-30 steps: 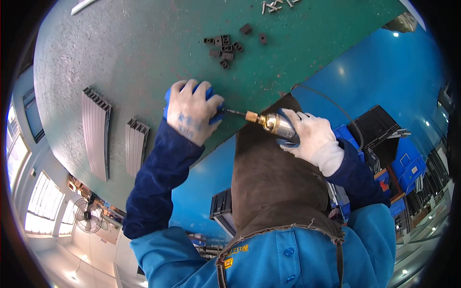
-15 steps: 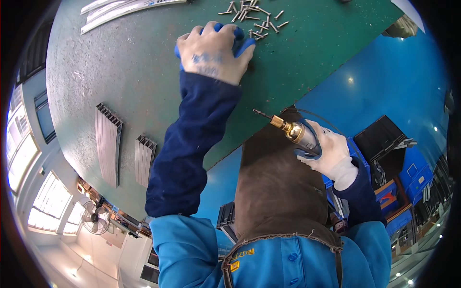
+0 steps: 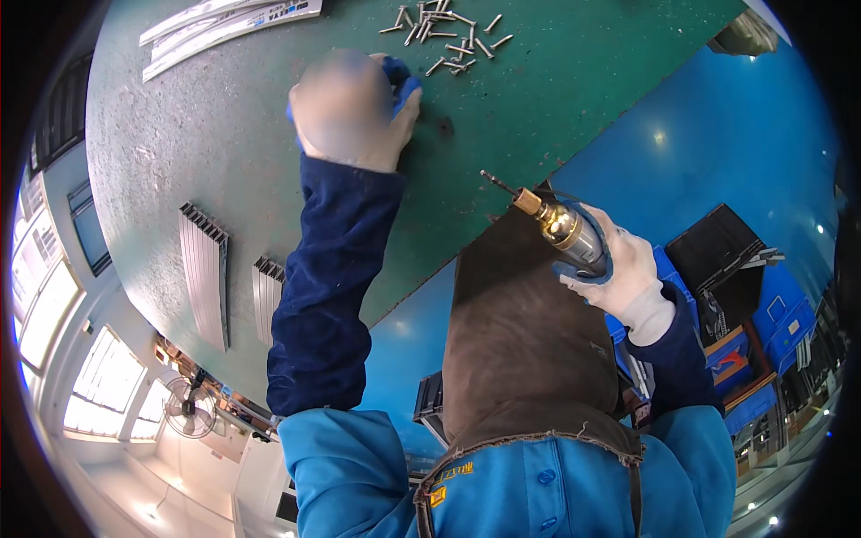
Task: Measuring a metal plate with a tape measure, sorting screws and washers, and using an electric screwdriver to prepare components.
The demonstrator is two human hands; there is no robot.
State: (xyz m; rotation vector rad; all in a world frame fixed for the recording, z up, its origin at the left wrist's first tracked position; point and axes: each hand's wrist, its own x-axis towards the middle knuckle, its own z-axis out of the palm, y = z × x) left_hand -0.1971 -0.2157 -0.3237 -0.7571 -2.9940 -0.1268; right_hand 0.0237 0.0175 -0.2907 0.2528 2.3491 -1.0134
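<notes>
Presently: inline power driver (image 3: 565, 226), one, gripped by right hand (image 3: 619, 280), near-right; bit (image 3: 499, 183) engaged in nothing visible. Screws (image 3: 459, 49): loose on far tabletop (image 3: 502, 134), awaiting fastening, presumably. Left hand (image 3: 350, 117): near-left of screws, fingers curled, contents hidden, grip cannot be told.

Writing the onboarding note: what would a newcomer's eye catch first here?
Probably the power tool with its brass-coloured nose, held in the gloved right hand near the edge of the green table. Then the gloved left hand over the table, below the scattered silver screws at top, and grey metal strips at left.
</notes>
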